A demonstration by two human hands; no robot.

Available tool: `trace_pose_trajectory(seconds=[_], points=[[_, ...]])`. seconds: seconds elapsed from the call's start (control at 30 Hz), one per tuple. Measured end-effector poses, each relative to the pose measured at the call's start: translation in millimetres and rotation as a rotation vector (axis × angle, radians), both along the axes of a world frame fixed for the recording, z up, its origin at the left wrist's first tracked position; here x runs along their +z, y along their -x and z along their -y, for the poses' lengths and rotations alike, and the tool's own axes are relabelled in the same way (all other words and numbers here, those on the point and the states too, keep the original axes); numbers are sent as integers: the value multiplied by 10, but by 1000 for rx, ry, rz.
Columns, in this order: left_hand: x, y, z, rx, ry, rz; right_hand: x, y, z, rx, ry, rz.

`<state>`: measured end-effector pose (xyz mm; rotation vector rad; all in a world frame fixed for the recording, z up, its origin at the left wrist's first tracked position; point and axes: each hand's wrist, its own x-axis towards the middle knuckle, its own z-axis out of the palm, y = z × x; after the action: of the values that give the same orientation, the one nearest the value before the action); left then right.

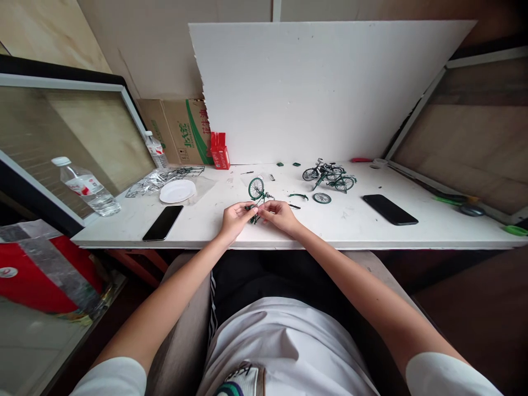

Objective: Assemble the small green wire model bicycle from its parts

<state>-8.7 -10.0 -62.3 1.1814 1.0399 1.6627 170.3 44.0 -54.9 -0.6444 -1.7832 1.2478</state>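
Note:
Near the table's front edge, a partly built green model bicycle (256, 188) is between my two hands, one wheel sticking up beyond the fingers. My left hand (238, 220) is closed around its lower part. From the other side my right hand (281, 215) pinches at the same spot, thumb and fingertips together; whether it grips the bicycle or a tiny part is hidden. Just right of my hands lie a loose spoked wheel (322, 198), a curved green part (298, 196) and a small dark stick-like piece (294, 207).
Assembled model bicycles (335, 179) stand at the back right. A black phone (390, 209) lies on the right, another phone (163, 223) on the left near a white plate (177, 191). A water bottle (88, 190) and a red box (220, 151) are further left.

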Motion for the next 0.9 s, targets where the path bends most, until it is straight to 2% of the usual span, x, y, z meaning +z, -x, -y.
trace_pose_trajectory(seconds=[0.17,0.33,0.47,0.6,0.67,0.8,0.9], points=[[-26,40,-51,48,26,86,63,-6,52,-57,-19,-10],[-50,112,-118,143,47,217,59,-42,-4,-354,-58,-84],[3,264,-156,199,54,251,-15,-102,-126,-532,-223,72],[97,482,-183,202,16,236,-70,-157,-202,-500,-488,412],[118,556,-185,178,21,215,-77,-165,-201,-477,-563,517],[86,578,-178,127,67,259,-71,-150,-160,-486,-591,565],[50,547,-175,113,87,273,-90,-153,-176,-542,-542,495]])
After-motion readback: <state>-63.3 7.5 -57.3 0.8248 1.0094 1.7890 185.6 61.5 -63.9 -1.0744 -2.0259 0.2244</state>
